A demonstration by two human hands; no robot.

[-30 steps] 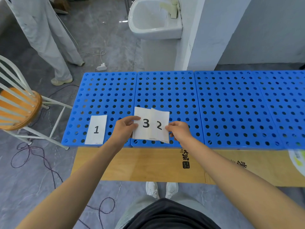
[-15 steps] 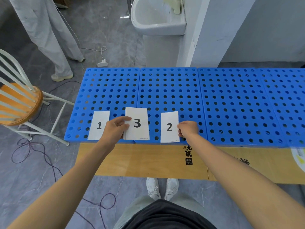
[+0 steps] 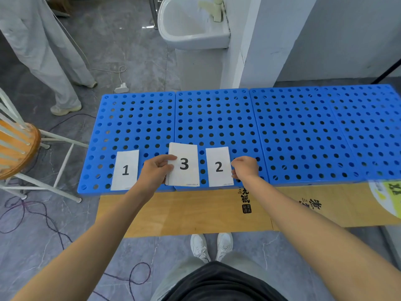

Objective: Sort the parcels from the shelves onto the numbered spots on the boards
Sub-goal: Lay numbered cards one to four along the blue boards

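Blue perforated boards (image 3: pixel 217 118) lie side by side on the floor in front of me. A white card marked 1 (image 3: pixel 126 169) lies flat at the near left. My left hand (image 3: pixel 155 172) grips a small stack of white cards with 3 on top (image 3: pixel 184 165), thumb over its left edge, above the boards' near edge. A card marked 2 (image 3: pixel 218 167) lies flat just to the right. My right hand (image 3: pixel 245 168) has curled fingers pinching that card's right edge. No parcels or shelves are in view.
Flattened brown cardboard (image 3: pixel 195 211) lies between my feet and the boards. A wooden-seated white stool (image 3: pixel 19 148) stands at left, with cables on the floor. Another person's legs (image 3: pixel 50 61) stand at the far left. A white basin (image 3: pixel 193 25) and pillar stand behind the boards.
The 2 card, first overlapping the stack, was drawn off to the right and set flat on the board. My left hand keeps the stack with 3 on top.
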